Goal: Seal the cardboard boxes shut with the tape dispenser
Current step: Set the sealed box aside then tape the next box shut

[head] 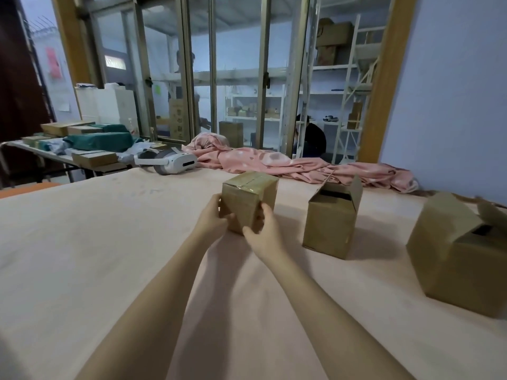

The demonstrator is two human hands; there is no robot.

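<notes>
Head view: taped box (248, 200) is gripped at both sides by left hand (212, 216) and right hand (264, 227), fingers curled round it; it should be set squarely aside before open boxes (330, 218) are sealed.

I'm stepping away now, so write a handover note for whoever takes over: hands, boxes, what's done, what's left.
Left hand and right hand: both hold the taped box by its sides, on the pink table.
Middle box, to its right: flaps open, untaped.
Right box, near the frame edge: flaps open too.
Tape dispenser: not in view.
Done: one box shut, tape across its top.
Left: find the dispenser, close and tape the other two.
</notes>
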